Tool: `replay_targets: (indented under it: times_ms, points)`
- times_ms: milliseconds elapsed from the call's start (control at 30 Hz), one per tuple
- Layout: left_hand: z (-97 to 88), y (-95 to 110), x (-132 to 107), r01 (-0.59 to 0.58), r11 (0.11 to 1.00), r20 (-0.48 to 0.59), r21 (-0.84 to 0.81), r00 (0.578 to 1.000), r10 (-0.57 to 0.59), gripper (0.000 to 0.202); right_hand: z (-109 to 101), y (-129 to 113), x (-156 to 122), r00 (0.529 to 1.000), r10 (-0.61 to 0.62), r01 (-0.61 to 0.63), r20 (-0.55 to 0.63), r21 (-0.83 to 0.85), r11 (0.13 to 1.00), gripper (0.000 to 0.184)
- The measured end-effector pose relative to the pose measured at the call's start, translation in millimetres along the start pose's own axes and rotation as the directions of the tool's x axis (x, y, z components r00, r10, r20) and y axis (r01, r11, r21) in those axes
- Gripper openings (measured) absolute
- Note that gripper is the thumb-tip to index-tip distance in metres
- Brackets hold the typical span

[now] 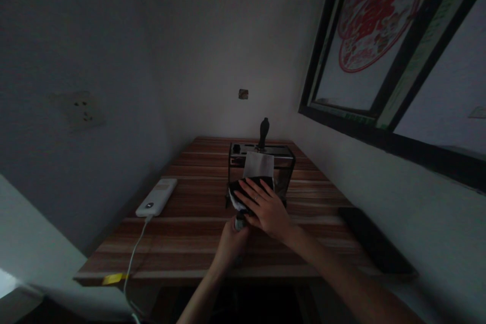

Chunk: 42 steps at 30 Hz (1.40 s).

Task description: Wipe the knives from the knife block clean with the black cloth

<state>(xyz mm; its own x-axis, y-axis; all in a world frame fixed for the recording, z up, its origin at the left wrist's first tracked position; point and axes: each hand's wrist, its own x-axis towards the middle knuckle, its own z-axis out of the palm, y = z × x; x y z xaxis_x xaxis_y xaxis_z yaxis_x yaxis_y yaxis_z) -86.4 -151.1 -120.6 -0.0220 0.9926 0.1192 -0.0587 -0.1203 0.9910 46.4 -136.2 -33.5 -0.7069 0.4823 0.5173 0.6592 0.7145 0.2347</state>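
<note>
My right hand [268,210] lies on top of a black thing with a whitish side [236,201], its fingers stretched out and apart. A ring is on one of those fingers. Just below, my left hand [232,238] is closed around a small grey end under the black thing. Whether that end belongs to the same thing I cannot tell, and dim light hides its kind. Right behind stands a shiny box [286,162] with a slotted top, from which a black handle [264,133] sticks up. A pale flat sheet [258,163] leans in front of the box.
The wood-striped table [197,172] meets walls at the sides and back. On its left lies a white power bank [157,197] with a white cable [132,258] over the front edge, near a yellow tag [114,278]. A flat black object [375,238] lies along the right edge.
</note>
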Motion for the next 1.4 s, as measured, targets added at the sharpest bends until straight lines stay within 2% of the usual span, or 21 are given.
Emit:
replay_targets:
  times_ms: [100,267,367,533,700,867,1133,1300,1400]
  points:
    - [0.1,1.5,-0.2,-0.018,1.0,0.014,0.017,1.0,0.018,0.009,-1.8,4.1,8.0,0.998,0.05,-0.05,-0.03,-0.007,0.999,0.057]
    - [-0.3,1.1,-1.1,0.035,0.996,-0.038,0.079,0.999,-0.032,0.012,-5.0,17.6,23.2,0.989,0.132,-0.135,-0.062,-0.041,0.99,0.055]
    - [-0.4,2.9,-2.5,0.018,0.997,-0.032,0.072,0.999,-0.016,0.014,-8.6,27.9,33.5,0.982,0.168,-0.173,-0.089,-0.051,0.984,0.054]
    - [-0.1,5.8,-4.6,0.039,0.998,-0.023,0.05,0.999,-0.038,0.014,-14.1,42.7,46.6,0.977,0.181,-0.19,-0.111,-0.076,0.979,0.053]
    - [0.2,9.4,-4.7,0.022,0.999,-0.034,0.048,0.999,-0.021,0.014,-14.3,47.0,50.7,0.975,0.181,-0.192,-0.129,-0.073,0.979,0.056]
    - [-0.1,13.5,-5.9,0.081,0.996,-0.036,0.046,0.996,-0.08,0.016,-13.1,42.5,47.9,0.973,0.189,-0.199,-0.131,-0.065,0.978,0.058]
    - [1.0,8.6,-3.3,0.035,0.998,-0.066,0.058,0.997,-0.031,0.013,-8.8,20.1,25.1,0.988,0.138,-0.141,-0.062,-0.037,0.989,0.058]
    - [0.9,3.9,-2.0,-0.028,1.0,-0.005,0.013,1.0,0.028,0.014,-0.6,-2.5,1.8,0.996,0.088,-0.088,-0.001,0.002,0.996,0.061]
    - [-0.4,0.6,-1.4,0.013,1.0,0.034,-0.023,0.999,-0.012,0.014,3.0,-15.1,-11.3,0.997,0.054,-0.056,0.046,0.053,0.997,0.063]
